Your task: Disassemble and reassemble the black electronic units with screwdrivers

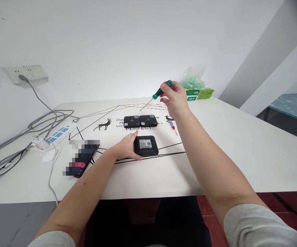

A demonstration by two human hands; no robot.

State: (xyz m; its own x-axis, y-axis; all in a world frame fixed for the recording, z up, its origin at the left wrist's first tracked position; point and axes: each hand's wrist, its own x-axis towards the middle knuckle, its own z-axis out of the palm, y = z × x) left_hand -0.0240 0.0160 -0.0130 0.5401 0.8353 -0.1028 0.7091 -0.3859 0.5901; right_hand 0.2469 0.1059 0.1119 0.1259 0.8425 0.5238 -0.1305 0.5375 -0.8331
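Note:
A black square box [145, 144] with a white label faces up on the table, near its front. My left hand [128, 147] rests at the box's left side, fingers and thumb spread against its edge. Raised above the table, my right hand [173, 96] grips a green and black screwdriver [158, 93], its thin shaft slanting down to the left. The tip is in the air above two black boxes [132, 121] [148, 120] that lie side by side behind the labelled one. A small clear and red screwdriver [172, 125] lies to their right.
On the left are a power strip [58, 135] with cables, a white charger [40, 143] and a dark phone [85, 157], partly pixelated. Green boxes [205, 93] and a clear plastic bag [193, 77] stand at the back right. A wall socket [25, 73] holds a grey plug.

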